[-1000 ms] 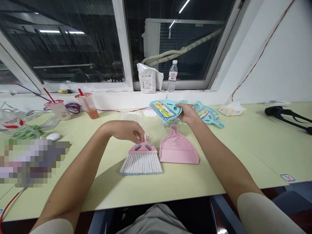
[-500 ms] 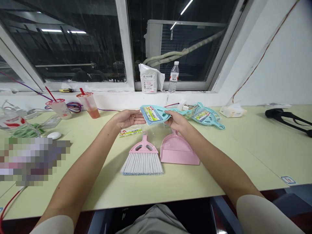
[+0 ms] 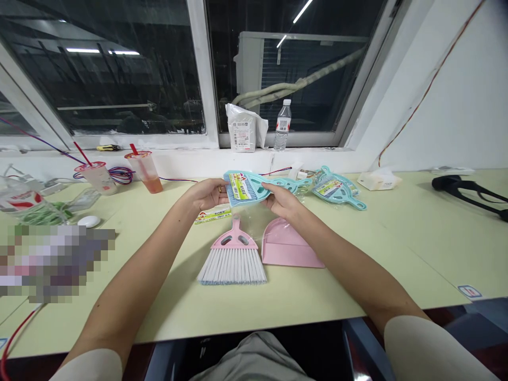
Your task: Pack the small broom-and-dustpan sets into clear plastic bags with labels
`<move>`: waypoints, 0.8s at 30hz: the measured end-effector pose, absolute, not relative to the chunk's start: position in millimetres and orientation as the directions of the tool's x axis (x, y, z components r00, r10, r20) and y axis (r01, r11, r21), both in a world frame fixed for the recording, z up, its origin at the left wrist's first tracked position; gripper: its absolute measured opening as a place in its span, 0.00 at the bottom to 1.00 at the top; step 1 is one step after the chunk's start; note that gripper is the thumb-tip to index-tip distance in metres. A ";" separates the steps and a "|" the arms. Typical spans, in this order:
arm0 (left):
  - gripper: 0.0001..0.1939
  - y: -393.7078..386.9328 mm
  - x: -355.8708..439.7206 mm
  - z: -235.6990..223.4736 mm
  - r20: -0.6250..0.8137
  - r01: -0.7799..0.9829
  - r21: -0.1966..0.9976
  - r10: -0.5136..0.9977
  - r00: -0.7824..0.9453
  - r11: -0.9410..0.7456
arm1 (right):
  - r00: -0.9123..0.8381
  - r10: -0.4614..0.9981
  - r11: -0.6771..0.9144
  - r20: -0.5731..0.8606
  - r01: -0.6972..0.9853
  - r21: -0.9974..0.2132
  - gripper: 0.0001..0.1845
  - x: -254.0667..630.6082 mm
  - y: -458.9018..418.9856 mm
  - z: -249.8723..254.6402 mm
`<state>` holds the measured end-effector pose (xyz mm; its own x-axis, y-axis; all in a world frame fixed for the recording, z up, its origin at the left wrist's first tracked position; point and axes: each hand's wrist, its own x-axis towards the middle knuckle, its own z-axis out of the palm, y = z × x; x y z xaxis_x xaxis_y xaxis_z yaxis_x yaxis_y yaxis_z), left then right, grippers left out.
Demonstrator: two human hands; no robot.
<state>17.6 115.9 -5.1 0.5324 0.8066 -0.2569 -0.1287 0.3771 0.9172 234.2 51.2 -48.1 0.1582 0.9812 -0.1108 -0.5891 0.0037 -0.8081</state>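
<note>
Between my hands, above the table, is a turquoise dustpan-and-brush set (image 3: 256, 191) with blue bristles and a yellow-green label. My left hand (image 3: 210, 194) grips its left, bristle end, fingers partly hidden beneath. My right hand (image 3: 281, 200) is closed around the middle near the handle, thumb on top. Below, a pink hand brush (image 3: 234, 259) with white bristles lies with its bristles toward me. A pink dustpan (image 3: 291, 248) lies to its right, partly covered by my right forearm. A loose label card (image 3: 213, 215) rests behind the brush.
Another wrapped turquoise dustpan-and-brush set (image 3: 337, 189) lies to the right, near a tissue pack (image 3: 380, 179). Two drink cups (image 3: 146, 172) stand back left by coiled cables. On the sill are a water bottle (image 3: 283, 127) and a white package (image 3: 244, 129). Black straps (image 3: 472, 196) lie far right.
The turquoise set has shifted slightly left and tilted, so its label faces me more. Both hands keep hold of it. The pink pieces have stayed in place.
</note>
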 end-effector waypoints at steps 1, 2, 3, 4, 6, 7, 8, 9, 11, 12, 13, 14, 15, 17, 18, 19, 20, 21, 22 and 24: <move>0.16 116.6 17.3 -4.9 -0.262 -0.134 0.913 0.807 0.529 0.385 | 0.155 0.982 0.005 -0.106 -0.588 -0.809 0.07 234.1 51.1 -47.9; 0.17 117.5 16.6 -4.6 -0.265 -0.139 0.911 0.808 0.526 0.389 | 0.142 0.985 0.004 -0.098 -0.586 -0.810 0.06 234.7 50.9 -47.2; 0.18 118.6 15.5 -4.3 -0.263 -0.146 0.910 0.811 0.522 0.389 | 0.120 0.989 0.001 -0.084 -0.582 -0.813 0.04 236.0 50.7 -45.8; 0.19 119.9 14.0 -3.7 -0.261 -0.153 0.909 0.817 0.514 0.387 | 0.085 0.994 -0.005 -0.066 -0.574 -0.819 0.03 238.6 50.5 -43.8; 0.22 122.9 9.1 -1.8 -0.245 -0.177 0.911 0.832 0.497 0.373 | 0.024 0.999 -0.026 -0.046 -0.534 -0.845 0.07 248.4 50.3 -38.0; 0.22 124.7 5.9 -0.4 -0.235 -0.189 0.912 0.839 0.490 0.365 | 0.011 0.999 -0.041 -0.053 -0.490 -0.871 0.10 255.7 50.3 -34.7; 0.23 126.6 2.1 1.2 -0.224 -0.199 0.913 0.846 0.484 0.356 | 0.018 0.997 -0.055 -0.069 -0.420 -0.906 0.12 264.2 50.3 -31.4; 0.23 128.6 -2.0 3.0 -0.216 -0.206 0.915 0.852 0.478 0.348 | 0.050 0.995 -0.071 -0.091 -0.318 -0.945 0.13 273.7 50.2 -28.4; 0.22 132.8 -10.1 6.0 -0.203 -0.209 0.922 0.866 0.457 0.326 | 0.137 0.982 -0.130 -0.132 -0.025 -0.991 0.12 292.6 49.8 -23.7; 0.22 134.9 -13.6 7.0 -0.199 -0.207 0.926 0.873 0.444 0.317 | 0.167 0.974 -0.174 -0.152 0.125 -0.977 0.11 300.8 49.3 -22.3; 0.22 136.9 -16.6 7.6 -0.197 -0.204 0.929 0.879 0.435 0.309 | 0.187 0.968 -0.211 -0.168 0.244 -0.946 0.11 307.3 48.6 -21.4; 0.22 138.7 -18.8 7.6 -0.194 -0.202 0.931 0.882 0.430 0.304 | 0.191 0.964 -0.239 -0.184 0.325 -0.915 0.12 311.9 47.6 -21.0; 0.22 140.3 -20.4 7.3 -0.194 -0.199 0.932 0.882 0.430 0.302 | 0.176 0.965 -0.250 -0.197 0.372 -0.894 0.13 314.4 46.5 -21.0; 0.22 142.2 -21.4 5.9 -0.197 -0.194 0.933 0.880 0.433 0.304 | 0.117 0.972 -0.234 -0.203 0.427 -0.874 0.16 313.8 44.0 -21.7; 0.22 142.6 -21.2 5.1 -0.198 -0.192 0.933 0.879 0.433 0.305 | 0.085 0.976 -0.218 -0.202 0.459 -0.861 0.17 311.3 42.8 -22.3; 0.22 142.6 -20.6 4.4 -0.199 -0.190 0.933 0.880 0.431 0.305 | 0.052 0.978 -0.203 -0.204 0.499 -0.843 0.18 308.1 41.8 -23.0; 0.23 142.3 -19.9 3.9 -0.201 -0.190 0.934 0.882 0.426 0.304 | 0.028 0.977 -0.192 -0.211 0.546 -0.816 0.19 304.7 41.0 -23.9; 0.23 141.9 -19.2 3.5 -0.204 -0.190 0.933 0.883 0.422 0.306 | 0.014 0.975 -0.186 -0.221 0.594 -0.782 0.20 301.4 40.4 -24.8; 0.22 141.4 -18.6 3.4 -0.207 -0.192 0.931 0.884 0.420 0.310 | 0.008 0.973 -0.183 -0.231 0.641 -0.745 0.21 298.6 40.0 -25.7; 0.22 140.5 -17.9 3.5 -0.216 -0.200 0.925 0.880 0.422 0.323 | 0.007 0.969 -0.176 -0.248 0.721 -0.670 0.22 294.9 39.6 -27.4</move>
<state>-17.9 140.5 3.5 0.4224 0.8803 -0.2161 -0.2003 0.3232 0.9249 294.9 39.6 -27.4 0.0066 0.9687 -0.2480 0.7215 -0.1764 -0.6696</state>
